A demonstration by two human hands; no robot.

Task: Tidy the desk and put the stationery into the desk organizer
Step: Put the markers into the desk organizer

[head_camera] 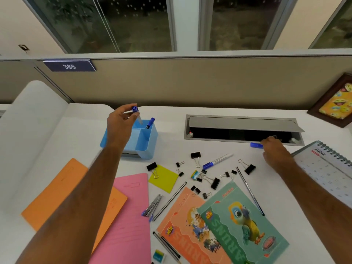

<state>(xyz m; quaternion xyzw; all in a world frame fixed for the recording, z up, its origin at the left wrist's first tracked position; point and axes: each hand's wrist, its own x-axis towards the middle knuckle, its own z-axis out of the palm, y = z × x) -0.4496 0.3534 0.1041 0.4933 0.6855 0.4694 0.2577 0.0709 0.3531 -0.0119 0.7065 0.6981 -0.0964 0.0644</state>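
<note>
A light blue desk organizer stands on the white desk, with one blue pen upright in its back compartment. My left hand is above it and pinches a blue-capped pen, tip pointing down into the organizer. My right hand lies on the desk at the right and grips a blue pen beside the cable tray. A blue marker, several black binder clips, pencils, a stapler remover and erasers lie scattered.
An open grey cable tray sits at the back. Orange and pink folders, a yellow sticky pad and two notebooks cover the front. A desk calendar and picture frame stand at the right.
</note>
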